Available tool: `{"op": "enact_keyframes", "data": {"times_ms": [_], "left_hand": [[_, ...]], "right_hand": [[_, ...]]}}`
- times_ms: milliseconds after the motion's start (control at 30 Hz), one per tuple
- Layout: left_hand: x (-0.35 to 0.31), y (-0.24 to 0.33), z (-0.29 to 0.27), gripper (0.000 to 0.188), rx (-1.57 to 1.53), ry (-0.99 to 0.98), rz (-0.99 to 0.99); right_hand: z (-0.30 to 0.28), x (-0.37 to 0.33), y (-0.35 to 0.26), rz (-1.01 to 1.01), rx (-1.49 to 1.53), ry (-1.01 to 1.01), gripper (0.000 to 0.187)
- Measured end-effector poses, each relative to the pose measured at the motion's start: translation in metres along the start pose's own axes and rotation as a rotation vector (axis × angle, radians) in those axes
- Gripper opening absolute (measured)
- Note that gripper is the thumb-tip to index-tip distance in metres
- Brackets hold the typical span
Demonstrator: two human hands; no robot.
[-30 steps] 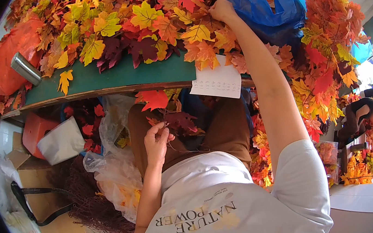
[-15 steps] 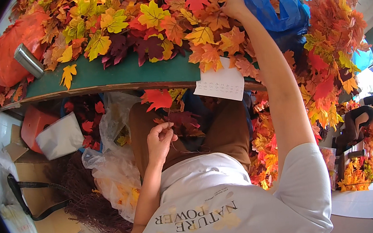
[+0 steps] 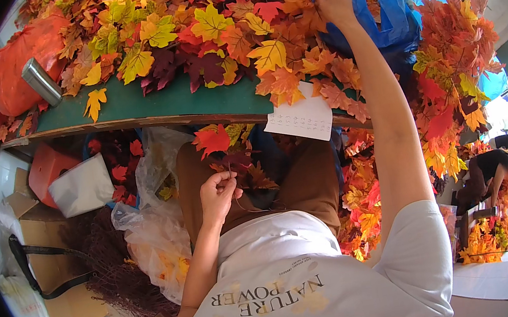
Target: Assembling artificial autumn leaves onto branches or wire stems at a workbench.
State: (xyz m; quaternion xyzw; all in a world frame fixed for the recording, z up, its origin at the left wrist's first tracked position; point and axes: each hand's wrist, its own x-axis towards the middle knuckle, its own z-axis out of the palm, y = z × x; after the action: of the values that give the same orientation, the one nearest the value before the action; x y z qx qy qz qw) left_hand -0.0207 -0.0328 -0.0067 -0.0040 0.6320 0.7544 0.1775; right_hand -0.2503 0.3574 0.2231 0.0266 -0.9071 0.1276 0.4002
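- Green-topped table with a brown front edge, across the upper frame
- Heap of artificial autumn leaves, top centre, covering most of it
- Red-orange plastic bag, upper left
- Metal cylinder just beside the bag
- White paper sheet, right of centre, partly under leaves, overhanging the edge

Head-cam (L fisheye), downward
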Motion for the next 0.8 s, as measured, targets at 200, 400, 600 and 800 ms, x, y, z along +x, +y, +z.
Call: {"op": "enact_keyframes", "data": {"times_ms": [200,400,600,800], "left_hand": [[0.000,0.001,0.000,0.014,-0.037,0.023,-0.006],[0.000,0.000,-0.003,0.015,-0.169,0.014,-0.042],[0.002,0.005,-0.013,0.015,-0.615,-0.144,-0.187],[0.006,0.005,-0.016,0.019,-1.183,-0.457,-0.190]], "right_hand": [[0.002,0.005,-0.004,-0.245,-0.082,0.030,0.015],[-0.003,0.011,-0.007,-0.159,0.091,0.025,0.024],[-0.013,-0.004,-0.016,-0.076,0.125,-0.063,0.028],[-0.042,-0.034,-0.081,-0.405,0.232,0.087,0.030]]}}
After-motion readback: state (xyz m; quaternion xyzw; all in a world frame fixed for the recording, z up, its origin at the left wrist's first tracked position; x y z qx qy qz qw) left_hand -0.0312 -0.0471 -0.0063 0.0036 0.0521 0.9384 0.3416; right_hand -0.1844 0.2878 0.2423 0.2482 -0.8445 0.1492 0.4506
